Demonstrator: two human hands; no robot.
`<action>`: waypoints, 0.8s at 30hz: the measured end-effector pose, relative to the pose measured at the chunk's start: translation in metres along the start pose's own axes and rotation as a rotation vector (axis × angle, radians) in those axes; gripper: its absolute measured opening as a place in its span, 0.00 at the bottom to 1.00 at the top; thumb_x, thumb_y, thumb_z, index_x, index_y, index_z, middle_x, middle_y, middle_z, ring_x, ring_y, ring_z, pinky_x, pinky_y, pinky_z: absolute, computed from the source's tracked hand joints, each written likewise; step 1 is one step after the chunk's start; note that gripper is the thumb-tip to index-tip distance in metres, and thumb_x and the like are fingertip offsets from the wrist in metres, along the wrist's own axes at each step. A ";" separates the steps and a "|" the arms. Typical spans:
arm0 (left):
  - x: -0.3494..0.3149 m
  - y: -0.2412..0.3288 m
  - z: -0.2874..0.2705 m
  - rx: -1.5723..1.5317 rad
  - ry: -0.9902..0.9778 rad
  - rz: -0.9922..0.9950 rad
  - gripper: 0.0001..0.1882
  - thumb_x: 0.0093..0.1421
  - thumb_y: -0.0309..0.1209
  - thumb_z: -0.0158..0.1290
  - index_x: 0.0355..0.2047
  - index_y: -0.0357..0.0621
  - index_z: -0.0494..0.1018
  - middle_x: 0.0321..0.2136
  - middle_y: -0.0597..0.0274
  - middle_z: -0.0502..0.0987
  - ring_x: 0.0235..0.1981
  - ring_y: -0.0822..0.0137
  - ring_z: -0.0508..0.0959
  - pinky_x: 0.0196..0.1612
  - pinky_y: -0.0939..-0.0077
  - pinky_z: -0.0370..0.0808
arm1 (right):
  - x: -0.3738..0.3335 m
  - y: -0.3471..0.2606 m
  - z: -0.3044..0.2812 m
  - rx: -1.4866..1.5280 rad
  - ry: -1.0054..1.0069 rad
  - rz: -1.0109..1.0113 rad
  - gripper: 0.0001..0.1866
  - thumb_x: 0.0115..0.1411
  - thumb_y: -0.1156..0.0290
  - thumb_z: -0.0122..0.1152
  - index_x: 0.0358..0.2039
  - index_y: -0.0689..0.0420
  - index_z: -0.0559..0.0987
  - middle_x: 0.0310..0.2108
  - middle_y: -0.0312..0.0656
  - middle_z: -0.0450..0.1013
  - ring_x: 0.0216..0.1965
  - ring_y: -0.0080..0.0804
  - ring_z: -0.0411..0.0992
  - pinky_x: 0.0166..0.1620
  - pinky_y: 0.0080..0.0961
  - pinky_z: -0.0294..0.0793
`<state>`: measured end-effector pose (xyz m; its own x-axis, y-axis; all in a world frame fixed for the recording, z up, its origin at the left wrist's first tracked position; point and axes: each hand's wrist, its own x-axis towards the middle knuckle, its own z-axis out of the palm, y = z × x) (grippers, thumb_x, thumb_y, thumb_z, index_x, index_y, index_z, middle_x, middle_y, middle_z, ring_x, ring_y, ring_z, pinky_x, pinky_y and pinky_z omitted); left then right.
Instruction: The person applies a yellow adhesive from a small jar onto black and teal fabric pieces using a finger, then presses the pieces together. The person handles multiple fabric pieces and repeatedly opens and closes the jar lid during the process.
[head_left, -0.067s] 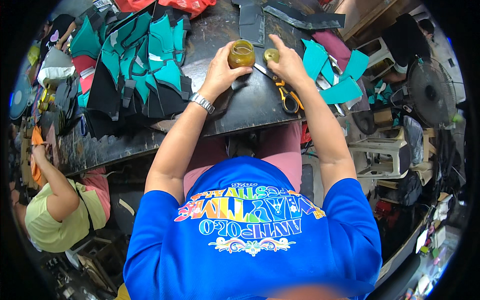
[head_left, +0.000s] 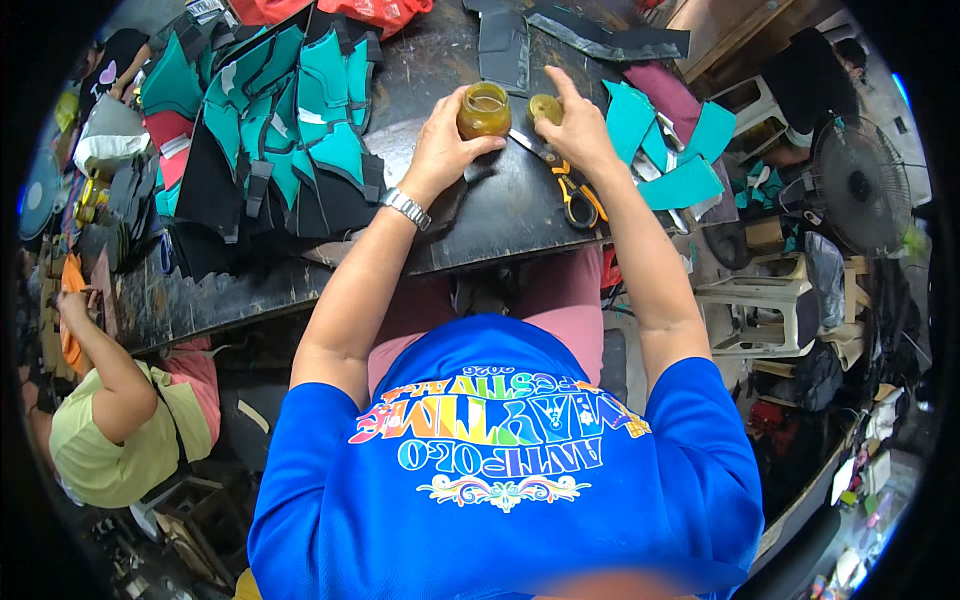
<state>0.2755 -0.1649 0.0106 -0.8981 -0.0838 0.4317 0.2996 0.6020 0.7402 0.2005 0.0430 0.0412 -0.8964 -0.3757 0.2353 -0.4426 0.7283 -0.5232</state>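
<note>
My left hand point(head_left: 440, 143) is wrapped round a small open glass jar point(head_left: 484, 112), stained yellow-brown, above the dark table point(head_left: 470, 225). To its right, my right hand point(head_left: 580, 125) grips a round yellowish lid point(head_left: 545, 108) at its edge, with the index finger stretched upward. Jar and lid are apart. Below my right hand lie scissors point(head_left: 578, 205) with orange and black handles, their blades pointing toward the jar.
Teal and black cut pieces point(head_left: 330, 110) are heaped on the left. More teal pieces point(head_left: 685, 185) lie at right, and black strips point(head_left: 610, 40) at the far side. A fan point(head_left: 862, 175) and a stool point(head_left: 765, 305) stand to the right; a co-worker point(head_left: 115, 420) sits at left.
The lid in my right hand has tilted slightly and shifted up a little. My left hand stays on the jar, almost unmoved.
</note>
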 end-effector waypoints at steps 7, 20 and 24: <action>-0.004 0.000 0.004 0.042 0.015 0.003 0.44 0.46 0.40 0.71 0.60 0.40 0.63 0.52 0.47 0.72 0.54 0.47 0.73 0.56 0.58 0.71 | 0.005 -0.057 -0.006 0.352 0.071 -0.414 0.42 0.50 0.67 0.67 0.67 0.45 0.63 0.42 0.55 0.78 0.40 0.46 0.77 0.47 0.37 0.78; -0.005 0.004 0.002 -0.046 -0.025 -0.023 0.41 0.44 0.36 0.71 0.58 0.40 0.65 0.51 0.47 0.73 0.55 0.48 0.71 0.59 0.57 0.68 | 0.038 -0.084 0.015 -0.208 -0.023 -0.587 0.39 0.57 0.56 0.64 0.68 0.47 0.62 0.54 0.58 0.71 0.56 0.57 0.68 0.59 0.47 0.67; -0.005 0.002 0.003 0.030 -0.022 -0.042 0.37 0.46 0.38 0.71 0.54 0.38 0.69 0.49 0.46 0.75 0.53 0.47 0.73 0.56 0.57 0.70 | 0.041 -0.074 0.034 -0.203 -0.044 -0.590 0.30 0.60 0.55 0.56 0.62 0.50 0.70 0.50 0.57 0.73 0.53 0.56 0.71 0.55 0.51 0.70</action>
<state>0.2801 -0.1611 0.0082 -0.9168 -0.0925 0.3886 0.2516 0.6218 0.7417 0.1973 -0.0458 0.0620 -0.4997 -0.7677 0.4012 -0.8624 0.4841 -0.1478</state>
